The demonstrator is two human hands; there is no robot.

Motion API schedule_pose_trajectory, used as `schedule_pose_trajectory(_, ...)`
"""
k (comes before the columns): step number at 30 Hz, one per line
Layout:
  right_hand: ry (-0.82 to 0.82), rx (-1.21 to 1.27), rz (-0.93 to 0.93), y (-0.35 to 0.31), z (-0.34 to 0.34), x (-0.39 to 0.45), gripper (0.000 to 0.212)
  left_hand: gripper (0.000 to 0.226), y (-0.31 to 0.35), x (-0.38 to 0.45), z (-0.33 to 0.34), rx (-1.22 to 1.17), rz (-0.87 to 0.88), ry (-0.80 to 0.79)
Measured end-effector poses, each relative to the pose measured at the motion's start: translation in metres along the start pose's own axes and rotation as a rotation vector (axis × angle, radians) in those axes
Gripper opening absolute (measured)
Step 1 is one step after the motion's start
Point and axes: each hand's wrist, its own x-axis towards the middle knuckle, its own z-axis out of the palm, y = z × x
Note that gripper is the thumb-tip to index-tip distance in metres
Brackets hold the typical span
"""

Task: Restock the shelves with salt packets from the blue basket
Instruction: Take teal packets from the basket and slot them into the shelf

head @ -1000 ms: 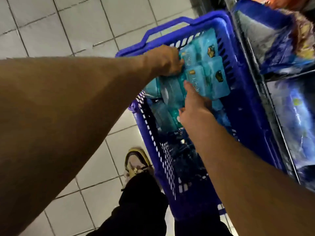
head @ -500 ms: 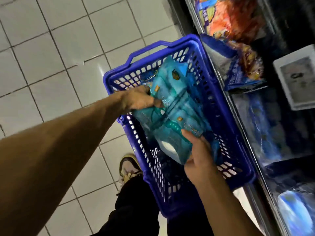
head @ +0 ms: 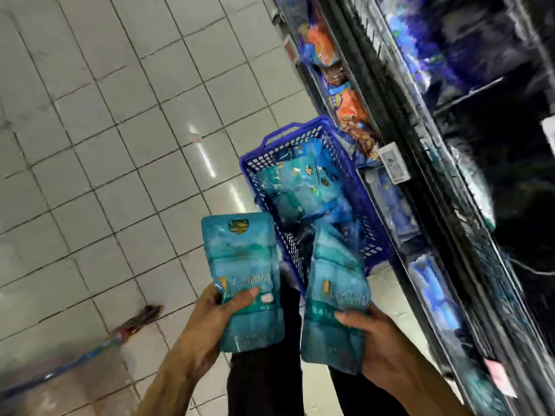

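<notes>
- The left hand (head: 210,316) is clamped on one flat teal plastic salt packet (head: 241,277); the right hand (head: 381,337) grips a second teal packet (head: 335,298), both lifted clear.
- The blue perforated plastic basket (head: 375,235) on the floor looks well stocked, so most restocking seems left.
- Pale grey tiled floor (head: 90,145); dark metal shelves (head: 450,205) stand just right.

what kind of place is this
Most likely a shop aisle: tall shelves packed with bagged goods, price tags on the shelf edges, and a blue basket of teal packets standing on the tiled floor.
</notes>
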Motion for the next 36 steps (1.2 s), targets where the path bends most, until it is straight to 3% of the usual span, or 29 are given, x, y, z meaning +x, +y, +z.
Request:
schedule_pose_trajectory(3,-0.070,-0.082,-0.030,-0.004,0.019,-0.062,0.035,0.049,0.018,-0.068,0.014,-0.011,0.059,0.046)
schedule_pose_trajectory(7,-0.063,-0.224,-0.165,-0.014,0.036,-0.132,0.041,0.016,0.046,-0.145,0.042,-0.015,0.185,0.071)
schedule_pose_trajectory(14,-0.065,-0.235,-0.429,-0.029,0.053,-0.236,0.049,0.047,0.080,-0.241,0.072,-0.034,0.290,-0.049)
schedule_pose_trajectory(17,-0.075,-0.246,-0.523,-0.031,0.048,-0.274,0.045,0.042,0.095,-0.264,0.082,-0.006,0.339,-0.120)
schedule_pose_trajectory(23,-0.029,-0.187,-0.707,-0.017,0.015,-0.326,0.052,0.054,0.131,-0.283,0.116,0.183,0.378,-0.317)
schedule_pose_trajectory(27,0.147,0.063,-0.825,0.018,-0.006,-0.342,0.050,0.052,0.132,-0.278,0.151,0.365,0.383,-0.483)
schedule_pose_trajectory(32,0.275,0.509,-0.916,0.071,-0.027,-0.359,0.044,0.072,0.113,-0.279,0.201,0.744,0.354,-0.648)
schedule_pose_trajectory(36,0.412,0.749,-1.047,0.121,-0.040,-0.375,0.034,0.058,0.086,-0.293,0.242,1.014,0.316,-0.869)
